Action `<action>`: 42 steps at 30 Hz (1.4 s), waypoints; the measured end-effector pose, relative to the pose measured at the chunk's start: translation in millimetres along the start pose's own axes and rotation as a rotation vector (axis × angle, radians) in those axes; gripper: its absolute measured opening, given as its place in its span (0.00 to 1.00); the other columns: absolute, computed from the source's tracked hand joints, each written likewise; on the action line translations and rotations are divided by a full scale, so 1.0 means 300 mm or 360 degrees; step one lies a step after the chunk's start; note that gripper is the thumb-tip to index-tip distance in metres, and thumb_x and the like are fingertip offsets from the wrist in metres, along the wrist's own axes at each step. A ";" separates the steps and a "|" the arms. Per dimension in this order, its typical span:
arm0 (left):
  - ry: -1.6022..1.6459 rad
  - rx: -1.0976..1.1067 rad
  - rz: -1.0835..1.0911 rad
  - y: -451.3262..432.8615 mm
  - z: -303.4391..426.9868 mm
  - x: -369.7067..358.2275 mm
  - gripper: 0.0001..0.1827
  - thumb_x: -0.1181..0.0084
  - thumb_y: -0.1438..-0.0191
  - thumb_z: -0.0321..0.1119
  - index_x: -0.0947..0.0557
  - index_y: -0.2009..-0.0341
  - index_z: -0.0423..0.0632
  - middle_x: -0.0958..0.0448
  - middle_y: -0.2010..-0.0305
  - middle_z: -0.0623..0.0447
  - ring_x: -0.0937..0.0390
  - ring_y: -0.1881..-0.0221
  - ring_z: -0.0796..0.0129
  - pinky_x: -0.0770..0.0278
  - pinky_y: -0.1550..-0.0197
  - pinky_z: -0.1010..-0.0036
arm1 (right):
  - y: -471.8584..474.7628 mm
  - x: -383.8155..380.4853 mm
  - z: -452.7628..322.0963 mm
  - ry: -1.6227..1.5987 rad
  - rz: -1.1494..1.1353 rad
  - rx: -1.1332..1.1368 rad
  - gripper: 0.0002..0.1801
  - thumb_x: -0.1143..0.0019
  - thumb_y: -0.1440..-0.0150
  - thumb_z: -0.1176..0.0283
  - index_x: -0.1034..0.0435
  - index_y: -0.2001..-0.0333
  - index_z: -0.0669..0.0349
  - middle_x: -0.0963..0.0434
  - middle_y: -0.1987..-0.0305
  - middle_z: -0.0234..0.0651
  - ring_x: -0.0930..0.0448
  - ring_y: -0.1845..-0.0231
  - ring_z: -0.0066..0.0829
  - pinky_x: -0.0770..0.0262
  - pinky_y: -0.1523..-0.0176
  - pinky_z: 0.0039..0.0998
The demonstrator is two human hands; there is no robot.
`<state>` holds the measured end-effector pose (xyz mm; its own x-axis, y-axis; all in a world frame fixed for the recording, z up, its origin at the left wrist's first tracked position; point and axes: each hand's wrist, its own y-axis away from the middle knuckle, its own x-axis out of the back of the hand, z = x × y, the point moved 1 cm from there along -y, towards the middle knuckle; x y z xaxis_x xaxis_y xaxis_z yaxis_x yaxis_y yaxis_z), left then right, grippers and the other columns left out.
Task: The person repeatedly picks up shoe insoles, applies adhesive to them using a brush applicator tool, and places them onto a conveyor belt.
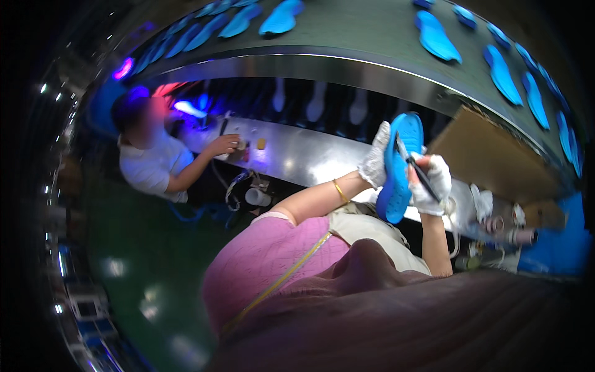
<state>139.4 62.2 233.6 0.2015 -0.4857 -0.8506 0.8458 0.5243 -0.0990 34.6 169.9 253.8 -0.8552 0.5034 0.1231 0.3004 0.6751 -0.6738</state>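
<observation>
A blue shoe sole (395,174) is held up on end in front of me, above the metal bench. My left hand (374,160), in a white knit glove, grips its left edge with the fingers pointing up. In my right hand (432,183) is a slim tool with a black handle (423,177) and a thin pale tip. That tip lies against or just over the upper inner face of the sole; contact cannot be made out. The right glove leaves some fingertips bare.
Beyond the metal bench (297,156) runs a raised conveyor belt (353,32) carrying several blue soles (437,37). A cardboard sheet (492,158) leans at the right, near tape rolls (523,236). To the left, another person (153,162) works at the same bench.
</observation>
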 end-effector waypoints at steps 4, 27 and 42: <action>-0.0010 0.0068 0.0062 0.028 0.037 0.006 0.51 0.58 0.50 0.77 0.34 0.37 0.45 0.26 0.47 0.37 0.24 0.49 0.50 0.25 0.45 0.57 | 0.028 -0.027 0.013 -0.0335 0.0011 -0.0475 0.12 0.40 0.48 0.83 0.32 0.61 0.63 0.22 0.65 0.38 0.21 0.72 0.21 0.23 0.66 0.21; -0.0226 0.0173 -0.0105 0.007 0.055 0.020 0.66 0.62 0.68 0.87 0.38 0.37 0.44 0.29 0.43 0.42 0.27 0.48 0.50 0.26 0.44 0.52 | 0.034 -0.011 0.027 -0.0208 0.0164 -0.0360 0.05 0.37 0.48 0.82 0.25 0.67 0.64 0.20 0.68 0.37 0.22 0.74 0.19 0.25 0.68 0.21; 0.0449 -0.0276 -0.0735 -0.105 0.133 -0.016 0.65 0.46 0.72 0.82 0.35 0.39 0.42 0.28 0.44 0.43 0.25 0.48 0.50 0.38 0.33 0.53 | 0.044 -0.027 -0.044 -0.0521 -0.0151 -0.0648 0.05 0.35 0.51 0.81 0.25 0.71 0.62 0.20 0.70 0.36 0.21 0.70 0.22 0.24 0.67 0.24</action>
<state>131.7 20.0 261.3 -0.3303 -0.4985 -0.8015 0.7165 0.4204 -0.5567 51.2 181.8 253.4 -0.9542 0.2790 -0.1081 0.2992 0.8970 -0.3254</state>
